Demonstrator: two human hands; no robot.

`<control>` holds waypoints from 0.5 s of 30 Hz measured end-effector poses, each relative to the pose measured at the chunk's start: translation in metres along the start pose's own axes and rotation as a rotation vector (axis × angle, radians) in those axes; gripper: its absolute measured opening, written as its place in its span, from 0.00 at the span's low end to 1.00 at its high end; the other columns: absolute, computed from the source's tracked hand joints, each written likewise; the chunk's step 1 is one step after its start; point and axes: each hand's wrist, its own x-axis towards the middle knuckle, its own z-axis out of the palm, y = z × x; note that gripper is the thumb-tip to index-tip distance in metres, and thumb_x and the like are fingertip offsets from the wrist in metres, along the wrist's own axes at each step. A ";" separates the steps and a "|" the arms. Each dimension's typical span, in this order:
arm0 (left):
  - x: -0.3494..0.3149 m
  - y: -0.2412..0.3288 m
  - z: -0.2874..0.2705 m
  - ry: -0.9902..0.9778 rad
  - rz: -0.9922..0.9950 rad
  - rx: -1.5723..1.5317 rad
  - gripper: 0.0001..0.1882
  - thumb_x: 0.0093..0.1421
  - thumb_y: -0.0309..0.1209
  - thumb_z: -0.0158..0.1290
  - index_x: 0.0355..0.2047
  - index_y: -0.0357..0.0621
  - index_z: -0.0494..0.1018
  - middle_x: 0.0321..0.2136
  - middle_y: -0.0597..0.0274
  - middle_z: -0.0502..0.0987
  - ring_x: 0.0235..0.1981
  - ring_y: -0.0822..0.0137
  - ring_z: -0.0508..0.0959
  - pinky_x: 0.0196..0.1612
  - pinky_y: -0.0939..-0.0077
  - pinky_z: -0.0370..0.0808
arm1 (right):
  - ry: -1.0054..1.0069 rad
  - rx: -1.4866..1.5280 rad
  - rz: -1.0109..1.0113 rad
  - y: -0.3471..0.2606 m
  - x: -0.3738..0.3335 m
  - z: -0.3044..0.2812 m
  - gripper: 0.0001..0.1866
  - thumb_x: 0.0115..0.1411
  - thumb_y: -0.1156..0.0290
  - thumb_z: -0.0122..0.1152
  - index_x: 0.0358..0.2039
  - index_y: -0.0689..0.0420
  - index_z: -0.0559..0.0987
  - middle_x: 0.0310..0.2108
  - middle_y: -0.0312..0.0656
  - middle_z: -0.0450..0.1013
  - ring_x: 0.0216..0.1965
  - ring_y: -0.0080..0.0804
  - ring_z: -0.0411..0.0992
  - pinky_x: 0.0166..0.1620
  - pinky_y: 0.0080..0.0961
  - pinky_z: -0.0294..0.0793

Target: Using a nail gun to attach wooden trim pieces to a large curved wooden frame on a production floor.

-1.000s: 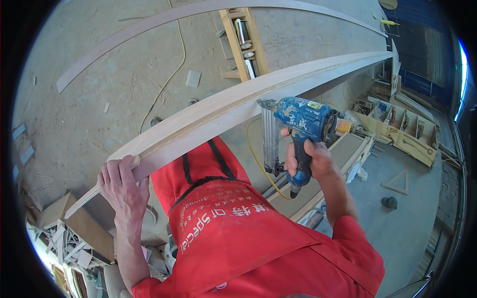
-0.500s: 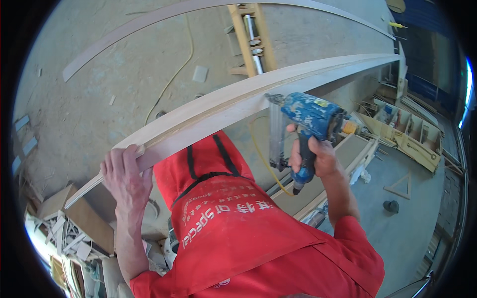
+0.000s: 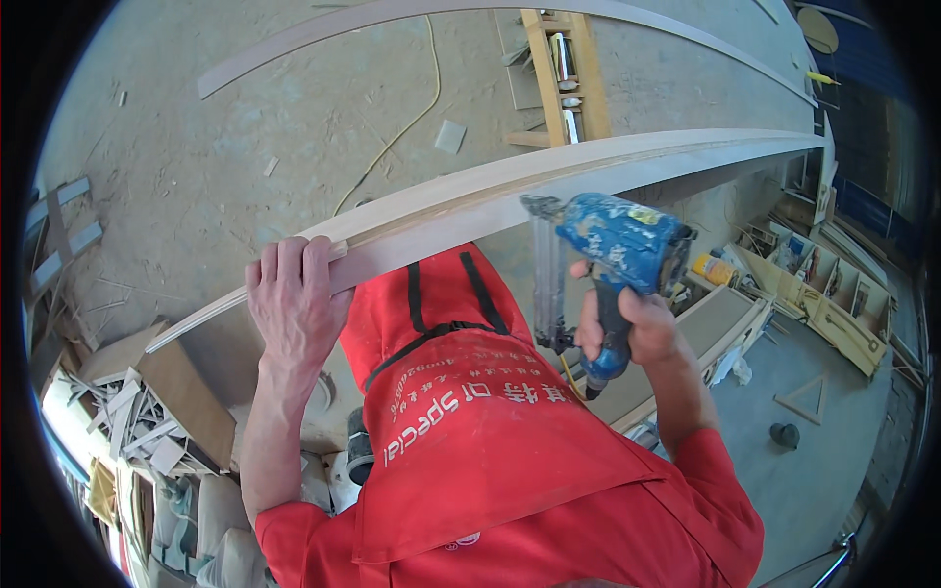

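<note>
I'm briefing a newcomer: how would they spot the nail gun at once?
From the red apron, follow the right forearm up to the right hand. It grips the nail gun, whose worn blue body stands out from the pale curved board beyond it.

One left hand (image 3: 297, 299) and one right hand (image 3: 627, 331) are counted. One nail gun (image 3: 622, 235), one long pale workpiece (image 3: 470, 222), one curved strip (image 3: 392, 14) and one wooden frame (image 3: 591, 78) are recorded. On the floor (image 3: 245, 113), one yellow hose (image 3: 418, 109) and one pale square piece (image 3: 451, 136) are noted. Toward the right edge of the grey surface (image 3: 745, 441), one compartmented tray (image 3: 845, 331), one triangular frame (image 3: 798, 411) and one dark round object (image 3: 783, 434) are listed. One box (image 3: 191, 392) is registered; its overlapping offcuts (image 3: 127, 407) cannot be counted.
</note>
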 end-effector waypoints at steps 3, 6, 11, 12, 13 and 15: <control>-0.005 -0.004 -0.009 -0.024 0.013 0.010 0.27 0.42 0.35 0.72 0.42 0.48 0.73 0.36 0.63 0.76 0.39 0.57 0.76 0.41 0.61 0.69 | -0.071 0.015 0.064 0.008 0.006 0.016 0.40 0.69 0.44 0.58 0.68 0.62 0.60 0.26 0.45 0.75 0.25 0.33 0.77 0.40 0.32 0.77; -0.010 -0.007 -0.012 0.004 0.019 -0.008 0.28 0.40 0.35 0.74 0.42 0.48 0.73 0.36 0.63 0.76 0.39 0.57 0.76 0.41 0.61 0.69 | -0.076 0.021 0.068 0.011 0.008 0.025 0.39 0.70 0.45 0.58 0.68 0.61 0.60 0.26 0.45 0.76 0.25 0.33 0.77 0.39 0.31 0.77; -0.014 -0.015 -0.017 0.012 0.015 -0.059 0.30 0.37 0.33 0.75 0.42 0.49 0.73 0.36 0.63 0.76 0.39 0.57 0.76 0.41 0.60 0.69 | -0.049 0.023 0.061 0.015 0.010 0.030 0.39 0.69 0.46 0.59 0.67 0.61 0.60 0.26 0.45 0.76 0.25 0.32 0.77 0.37 0.30 0.77; -0.015 -0.017 -0.016 0.013 0.013 -0.071 0.31 0.36 0.33 0.75 0.42 0.49 0.73 0.36 0.63 0.76 0.39 0.56 0.76 0.41 0.60 0.69 | -0.048 0.022 0.062 0.015 0.011 0.030 0.39 0.69 0.46 0.59 0.67 0.61 0.60 0.26 0.45 0.76 0.25 0.32 0.77 0.37 0.30 0.77; -0.016 -0.019 -0.016 0.014 0.010 -0.084 0.32 0.35 0.32 0.76 0.42 0.49 0.73 0.36 0.62 0.76 0.39 0.56 0.76 0.41 0.60 0.69 | -0.037 0.007 0.067 0.015 0.012 0.031 0.39 0.69 0.46 0.59 0.67 0.61 0.60 0.25 0.45 0.76 0.25 0.32 0.77 0.37 0.30 0.76; -0.018 -0.025 -0.015 0.015 0.009 -0.099 0.33 0.34 0.32 0.76 0.42 0.49 0.73 0.36 0.62 0.76 0.39 0.56 0.76 0.41 0.60 0.69 | -0.014 -0.023 0.079 0.014 0.014 0.033 0.38 0.69 0.47 0.60 0.67 0.61 0.61 0.25 0.45 0.76 0.24 0.32 0.76 0.36 0.30 0.76</control>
